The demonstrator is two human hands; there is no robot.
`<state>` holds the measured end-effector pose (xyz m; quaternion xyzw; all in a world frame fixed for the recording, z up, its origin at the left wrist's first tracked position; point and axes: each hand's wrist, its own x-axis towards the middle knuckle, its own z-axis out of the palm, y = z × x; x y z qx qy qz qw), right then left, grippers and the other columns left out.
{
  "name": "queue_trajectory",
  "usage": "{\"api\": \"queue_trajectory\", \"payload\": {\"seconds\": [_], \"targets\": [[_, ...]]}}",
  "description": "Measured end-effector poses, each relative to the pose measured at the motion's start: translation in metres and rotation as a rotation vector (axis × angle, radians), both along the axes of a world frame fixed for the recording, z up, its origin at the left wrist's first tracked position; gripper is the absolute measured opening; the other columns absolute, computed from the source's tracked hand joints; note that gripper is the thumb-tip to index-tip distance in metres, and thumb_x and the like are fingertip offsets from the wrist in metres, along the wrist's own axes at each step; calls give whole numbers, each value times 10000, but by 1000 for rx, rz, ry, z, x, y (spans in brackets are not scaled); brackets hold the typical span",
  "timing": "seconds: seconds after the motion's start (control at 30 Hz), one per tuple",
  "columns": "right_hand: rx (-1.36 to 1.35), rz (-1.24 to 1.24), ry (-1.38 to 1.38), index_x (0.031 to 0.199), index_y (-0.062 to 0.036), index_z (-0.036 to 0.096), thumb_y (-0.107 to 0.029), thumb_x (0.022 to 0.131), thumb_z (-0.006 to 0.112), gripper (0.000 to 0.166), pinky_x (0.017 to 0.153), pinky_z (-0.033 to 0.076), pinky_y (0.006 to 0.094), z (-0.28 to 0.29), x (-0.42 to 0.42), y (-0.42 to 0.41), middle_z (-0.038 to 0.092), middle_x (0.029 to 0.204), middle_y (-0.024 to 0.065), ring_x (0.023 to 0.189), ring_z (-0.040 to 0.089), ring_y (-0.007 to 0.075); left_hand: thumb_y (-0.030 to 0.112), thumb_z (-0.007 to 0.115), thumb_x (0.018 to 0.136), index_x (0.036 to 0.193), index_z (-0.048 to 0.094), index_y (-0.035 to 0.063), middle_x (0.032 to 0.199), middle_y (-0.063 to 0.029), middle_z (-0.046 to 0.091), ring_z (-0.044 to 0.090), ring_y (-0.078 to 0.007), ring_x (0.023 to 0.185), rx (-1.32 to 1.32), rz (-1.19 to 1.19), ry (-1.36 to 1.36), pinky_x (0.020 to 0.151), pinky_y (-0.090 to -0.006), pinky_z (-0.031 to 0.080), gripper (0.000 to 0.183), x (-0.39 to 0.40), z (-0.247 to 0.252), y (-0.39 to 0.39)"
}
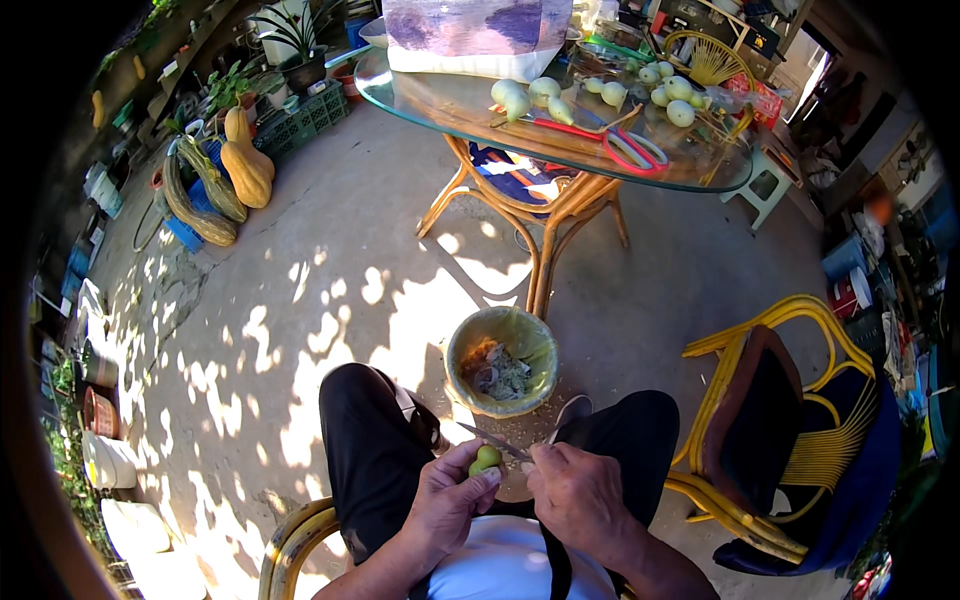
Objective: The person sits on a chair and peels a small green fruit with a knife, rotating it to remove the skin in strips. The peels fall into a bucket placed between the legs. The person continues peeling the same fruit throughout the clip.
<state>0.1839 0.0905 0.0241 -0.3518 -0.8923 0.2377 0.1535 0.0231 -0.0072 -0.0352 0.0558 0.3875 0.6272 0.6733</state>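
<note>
My left hand (456,487) grips a small green bottle gourd (486,459) between thumb and fingers, in front of my lap. In my right hand (574,487) is a knife, its handle hidden in the fist. The narrow knife blade (496,441) points up and left, passing just beyond the gourd; whether it touches the skin I cannot tell. Below both hands, on the floor between my feet, stands a lined waste bin (452,367) with scraps and shavings inside.
Ahead is an oval glass-topped rattan table (442,112) with several pale gourds (680,112), red-handled scissors (634,152) and a printed bag (476,37). A yellow rattan chair (799,315) stands at my right. Large squashes (244,161) lie at far left.
</note>
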Motion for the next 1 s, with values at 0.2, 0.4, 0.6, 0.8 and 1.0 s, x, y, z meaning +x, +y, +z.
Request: {"api": "queue_trajectory", "payload": {"seconds": [0.2,0.4,0.6,0.8,1.0], "targets": [[-195,22,109,868,-22,581,-122,887,681,143,592,528,509,-2,0,2,644,765,185,676,669,410,75,709,957,1341,606,42,980,-55,658,562,-102,767,57,-61,-28,663,-213,443,400,-3,4,1],[-238,18,104,848,-17,570,-125,898,676,159,599,516,523,-8,4,14,636,741,202,687,660,435,103,700,964,1306,618,72,982,-66,631,497,-107,750,116,-82,-187,662,-238,410,353,-4,-7,-1],[-291,24,148,839,-14,574,-128,908,674,166,606,516,528,-3,2,9,651,758,207,686,664,436,136,694,975,1268,627,81,950,-65,603,433,-91,717,96,-98,-202,642,-242,377,305,-5,6,6],[-272,13,120,839,-13,573,-136,907,674,173,607,519,529,-7,4,16,650,749,207,681,667,435,158,679,989,1376,569,82,932,-58,566,387,-90,704,140,-112,-289,633,-228,358,409,-6,-8,-2],[-293,15,143,844,-12,575,-136,914,668,169,616,521,525,-3,3,10,643,740,211,677,664,435,229,683,994,1264,575,96,920,-47,532,359,-88,687,74,-157,-265,608,-223,335,320,-8,13,6]]}}
